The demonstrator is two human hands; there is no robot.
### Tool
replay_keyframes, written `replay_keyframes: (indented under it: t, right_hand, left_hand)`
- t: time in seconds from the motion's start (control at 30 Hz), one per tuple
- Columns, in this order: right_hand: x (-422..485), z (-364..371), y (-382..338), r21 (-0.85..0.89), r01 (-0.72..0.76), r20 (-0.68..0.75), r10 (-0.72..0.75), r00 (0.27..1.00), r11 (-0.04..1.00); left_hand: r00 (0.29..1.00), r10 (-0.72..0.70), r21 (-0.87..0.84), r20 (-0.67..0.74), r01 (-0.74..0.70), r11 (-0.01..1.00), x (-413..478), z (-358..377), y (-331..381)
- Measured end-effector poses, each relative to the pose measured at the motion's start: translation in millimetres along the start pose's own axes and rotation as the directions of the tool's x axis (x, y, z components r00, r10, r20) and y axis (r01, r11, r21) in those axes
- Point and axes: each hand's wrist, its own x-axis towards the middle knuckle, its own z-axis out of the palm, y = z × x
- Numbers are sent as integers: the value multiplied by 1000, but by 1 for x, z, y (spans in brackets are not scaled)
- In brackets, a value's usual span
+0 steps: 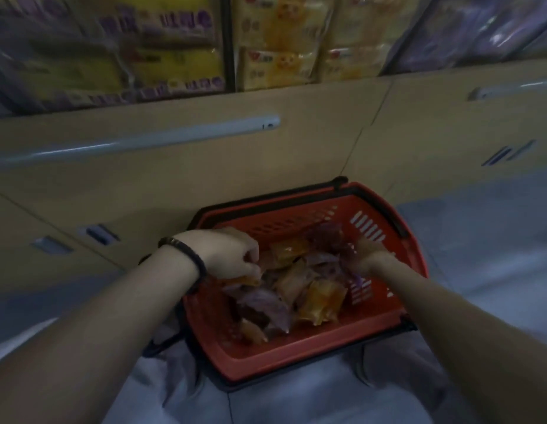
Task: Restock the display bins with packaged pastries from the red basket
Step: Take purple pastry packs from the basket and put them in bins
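The red basket (296, 359) sits on the floor in front of me, against the base of the display. Several packaged pastries lie in it, some orange (322, 301), some purple (263, 304). My left hand (232, 252) reaches into the basket's left side, fingers curled round an orange pastry pack (246, 280). On the right side, my right hand (365, 254) grips a bunch of purple packs (330, 240). The frame is blurred, so finer detail of the packs is lost.
Beige cabinet panels (205, 166) with a pale rail (143, 139) stand behind the basket. Above them, display bins hold purple-and-yellow packs (107, 50) and yellow packs (284, 41). Pale floor (480, 240) lies to the right. My knees (296, 402) are just below the basket.
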Motion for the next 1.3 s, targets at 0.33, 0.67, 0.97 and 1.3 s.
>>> replay_keyframes:
  t: [0.33,0.67,0.97,1.3]
  right_hand:
    - [28,24,-7,-107,21,-124,-35,992,994]
    - [-12,-67,-12,-383,-13,-73,-16,997,924]
    - [-21,-83,-26,-328,296,23,-305,952,897]
    - [28,-44,-32,-151,217,-208,-246,947,964]
  left_hand:
    - [999,-41,8,29,41,999,13,-1,-11]
    - [998,-56,79,38,53,995,11,-2,-12]
    - [999,-33,97,12,31,995,10,-1,-7]
    - [998,-47,76,41,44,996,21,-1,-14]
